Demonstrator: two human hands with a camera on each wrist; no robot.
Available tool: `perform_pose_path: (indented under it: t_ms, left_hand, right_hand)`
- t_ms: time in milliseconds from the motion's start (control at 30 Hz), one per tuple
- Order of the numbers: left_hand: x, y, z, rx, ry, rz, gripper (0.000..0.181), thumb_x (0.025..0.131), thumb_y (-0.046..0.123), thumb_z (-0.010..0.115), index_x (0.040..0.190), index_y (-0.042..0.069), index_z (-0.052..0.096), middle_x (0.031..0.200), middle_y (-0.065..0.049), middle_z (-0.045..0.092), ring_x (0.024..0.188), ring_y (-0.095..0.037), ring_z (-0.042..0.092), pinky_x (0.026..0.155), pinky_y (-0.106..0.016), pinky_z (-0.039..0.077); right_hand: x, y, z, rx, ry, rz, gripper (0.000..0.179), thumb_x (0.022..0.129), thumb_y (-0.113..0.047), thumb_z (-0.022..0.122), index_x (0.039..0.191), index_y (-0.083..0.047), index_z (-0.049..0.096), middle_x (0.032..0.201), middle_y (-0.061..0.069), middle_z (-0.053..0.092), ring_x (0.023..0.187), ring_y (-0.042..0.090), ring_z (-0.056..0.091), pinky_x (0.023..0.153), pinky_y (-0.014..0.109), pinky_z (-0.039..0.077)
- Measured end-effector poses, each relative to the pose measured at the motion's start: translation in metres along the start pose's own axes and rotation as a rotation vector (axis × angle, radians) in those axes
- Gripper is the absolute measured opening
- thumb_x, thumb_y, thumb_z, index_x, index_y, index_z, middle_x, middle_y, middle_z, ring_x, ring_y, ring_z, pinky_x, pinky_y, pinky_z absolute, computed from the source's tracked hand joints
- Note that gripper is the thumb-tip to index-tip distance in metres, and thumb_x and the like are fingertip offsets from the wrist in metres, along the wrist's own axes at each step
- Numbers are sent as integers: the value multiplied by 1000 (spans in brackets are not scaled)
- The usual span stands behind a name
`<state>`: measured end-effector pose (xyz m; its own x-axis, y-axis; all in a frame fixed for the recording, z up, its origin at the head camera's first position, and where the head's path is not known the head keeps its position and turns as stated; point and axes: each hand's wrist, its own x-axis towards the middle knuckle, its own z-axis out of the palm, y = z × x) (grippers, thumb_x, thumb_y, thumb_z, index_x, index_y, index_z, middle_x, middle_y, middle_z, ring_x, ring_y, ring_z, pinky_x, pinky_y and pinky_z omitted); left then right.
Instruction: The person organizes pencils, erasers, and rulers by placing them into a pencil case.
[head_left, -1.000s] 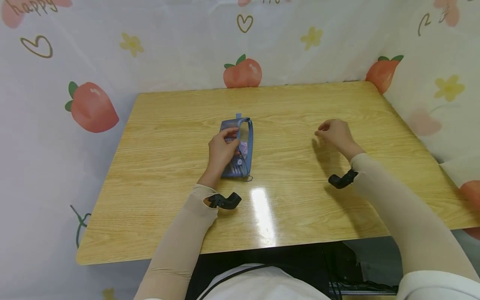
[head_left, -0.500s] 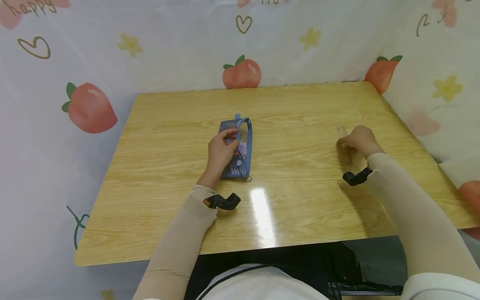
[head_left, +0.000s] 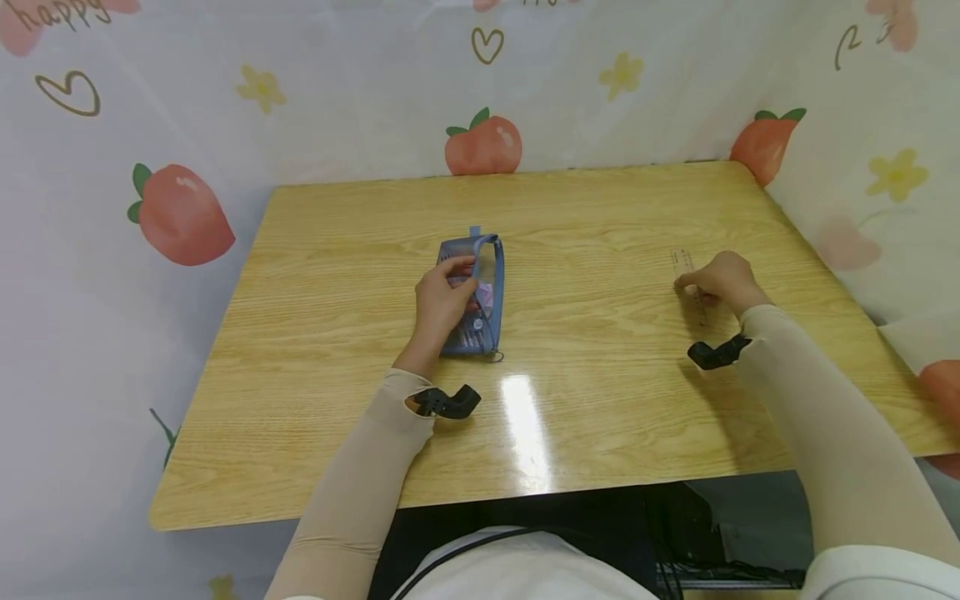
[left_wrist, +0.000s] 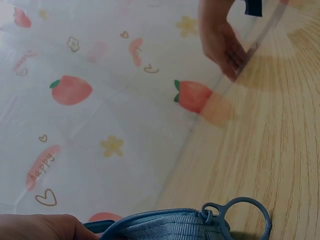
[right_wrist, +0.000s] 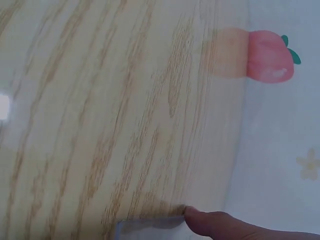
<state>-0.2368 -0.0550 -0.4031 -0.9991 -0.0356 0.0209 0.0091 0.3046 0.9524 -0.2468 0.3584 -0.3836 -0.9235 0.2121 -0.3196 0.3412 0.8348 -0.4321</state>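
Observation:
My left hand [head_left: 442, 300] grips a blue, partly see-through zip pouch [head_left: 468, 337] lying mid-table. The pouch's mouth gapes on its right side, and a pinkish-purple item [head_left: 486, 296] shows within. In the left wrist view the blue zip edge [left_wrist: 160, 222] has a large pull ring [left_wrist: 267, 220] beside it. Over the right part of the table my right hand [head_left: 726, 279] pinches a clear ruler [head_left: 681, 261] with dark markings. Part of the ruler is hidden behind the fingers. The right wrist view shows my thumb [right_wrist: 210, 223] at the ruler's clear end [right_wrist: 150, 225].
The wooden table [head_left: 337, 333] stands against a white cloth [head_left: 375, 100] printed with peaches, hearts and flowers. A bright light reflection [head_left: 525, 433] lies on the tabletop near the front edge. Each wrist carries a black camera mount [head_left: 448, 403].
My right hand has moved right and slightly nearer with the ruler, which now shows its flat marked face; it is almost still over the last half second. The left hand stays on the pouch.

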Motion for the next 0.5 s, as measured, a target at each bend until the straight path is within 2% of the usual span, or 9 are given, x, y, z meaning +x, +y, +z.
perform_pose_path:
  t_ms: [100,267,367,500]
  left_hand:
    - [-1,1,0,4,-5,-6,38,88,4,63,125,9,67,114,-11,67,84,-20,68,58,-24,62]
    - [-2,2,0,2,-9,-14,38,88,4,64,125,9,67,114,-11,67,85,-21,68,59,-26,63]
    - [-2,2,0,9,3,-12,38,87,4,64,125,8,67,113,-11,67,83,-18,68,58,-25,63]
    - [-2,2,0,19,8,-3,39,87,5,64,125,9,67,113,-10,67,82,-18,67,58,-26,63]
  right_hand:
    - [0,2,-1,29,-12,14,41,86,-36,71,60,-7,59,47,-1,54,49,14,53,64,26,44]
    - [-3,4,-2,84,-45,14,38,87,-34,70,60,-8,64,47,-3,51,50,13,51,61,26,41]
    - [-4,3,0,122,-27,-13,32,88,-27,70,77,2,71,51,-5,55,53,12,54,58,24,45]
    - [-3,0,3,182,-1,-35,42,89,-19,69,113,15,63,60,-9,61,57,5,57,55,21,52]
